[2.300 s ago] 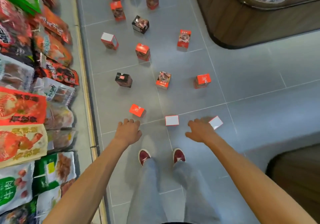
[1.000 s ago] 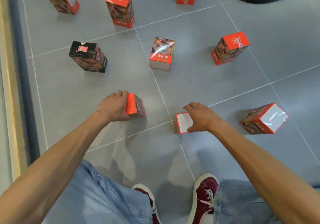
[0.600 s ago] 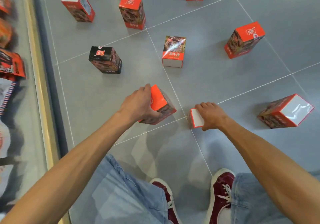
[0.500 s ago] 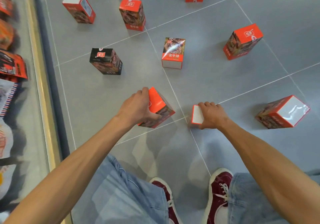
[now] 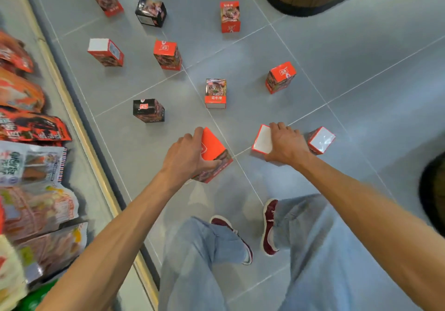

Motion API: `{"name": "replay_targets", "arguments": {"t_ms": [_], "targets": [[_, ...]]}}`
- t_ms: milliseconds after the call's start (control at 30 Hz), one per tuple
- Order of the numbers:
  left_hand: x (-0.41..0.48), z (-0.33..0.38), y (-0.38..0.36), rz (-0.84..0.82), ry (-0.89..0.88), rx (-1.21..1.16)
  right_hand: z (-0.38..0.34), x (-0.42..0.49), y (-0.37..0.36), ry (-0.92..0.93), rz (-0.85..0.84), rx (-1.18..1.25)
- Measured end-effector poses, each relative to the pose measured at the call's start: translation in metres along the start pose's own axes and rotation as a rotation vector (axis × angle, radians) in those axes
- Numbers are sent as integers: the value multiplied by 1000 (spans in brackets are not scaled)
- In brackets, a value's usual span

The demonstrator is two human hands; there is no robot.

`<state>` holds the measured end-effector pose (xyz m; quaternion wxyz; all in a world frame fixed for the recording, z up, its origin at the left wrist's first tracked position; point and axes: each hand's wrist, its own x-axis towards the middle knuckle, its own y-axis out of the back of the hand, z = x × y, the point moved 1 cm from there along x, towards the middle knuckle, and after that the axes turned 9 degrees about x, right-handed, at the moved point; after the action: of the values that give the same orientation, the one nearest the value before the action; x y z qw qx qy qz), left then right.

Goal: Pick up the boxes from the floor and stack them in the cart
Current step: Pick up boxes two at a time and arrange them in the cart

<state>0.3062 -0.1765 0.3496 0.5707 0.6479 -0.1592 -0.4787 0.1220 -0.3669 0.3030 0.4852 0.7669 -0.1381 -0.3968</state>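
**Progress: early stage, first pick-up under way.**
- Left hand (image 5: 185,159): is gripping an orange box (image 5: 213,147), fingers over the far edge and thumb on the near side. The box is tilting, one corner pointing away from the person.
- Right hand (image 5: 286,144): is clasping a white-faced box (image 5: 262,140) from above, fingers curling over its far edge.
- Both boxes are sitting low over the floor (image 5: 361,58), just ahead of the person's shoes.
- Nothing is showing as stacked. By my judgement the two boxes in hand are the first to go.
- Loose boxes left: roughly ten are lying or standing across the tiles. One is just beside the right hand (image 5: 321,140), a black one (image 5: 148,110) is ahead of the left hand, and the others are ranging farther out.

**Hidden or unclear**
- Cart: not appearing anywhere, so its place and contents are unknown.
- Whether either held box is clear of the floor cannot be told.
- The farthest boxes are being cropped by the top edge.
- The right hand is covering most of its box.
- Shelf packets (image 5: 29,127) at left are blurring.
- A dark shape (image 5: 433,190) at the right edge is unidentifiable.
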Motion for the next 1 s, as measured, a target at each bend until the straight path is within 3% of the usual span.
{"name": "replay_targets", "arguments": {"t_ms": [233, 433, 600, 767, 1000], "targets": [[-53, 67, 149, -57, -34, -42, 6, -108, 154, -76, 38, 55], [-71, 127, 230, -18, -128, -30, 37, -176, 247, -155, 27, 162], [-91, 169, 262, 29, -211, -38, 68, -242, 269, -304, 167, 203], [-125, 214, 273, 79, -335, 100, 89, -327, 270, -475, 311, 254], [-191, 288, 264, 103, -605, 223, 95, -458, 248, -700, 521, 329]]}}
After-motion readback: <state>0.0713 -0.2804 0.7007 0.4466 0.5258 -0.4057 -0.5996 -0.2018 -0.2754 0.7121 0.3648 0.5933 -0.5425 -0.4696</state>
